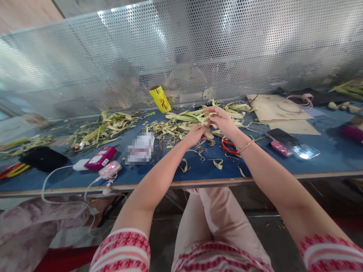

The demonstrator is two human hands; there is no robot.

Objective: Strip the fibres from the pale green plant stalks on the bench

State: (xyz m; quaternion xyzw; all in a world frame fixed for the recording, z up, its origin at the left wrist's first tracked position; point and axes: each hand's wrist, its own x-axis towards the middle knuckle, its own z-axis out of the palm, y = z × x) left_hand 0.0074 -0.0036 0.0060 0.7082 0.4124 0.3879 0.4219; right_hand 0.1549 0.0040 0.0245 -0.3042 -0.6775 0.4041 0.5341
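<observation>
Both of my hands meet over a pile of pale green and yellowish plant strips (167, 130) on the blue table. My left hand (196, 135) is closed, its fingers pressed together at a pale piece of plant. Just above and to the right, my right hand (221, 119) has bent fingers closed on a light green strip. The fingertips of the two hands nearly touch. Red-handled scissors (229, 146) lie beside my right wrist, partly behind it. Loose curled strips (217, 164) are scattered nearer the table's front edge.
A yellow tube (160, 99) leans by the perforated metal panel (241, 49). Brown paper (279, 111) and phones (292, 142) lie right. Left are another plant pile (106, 130), a purple device (101, 158), cables and a black pouch (43, 158). A person's patterned trouser leg (36, 226) shows lower left.
</observation>
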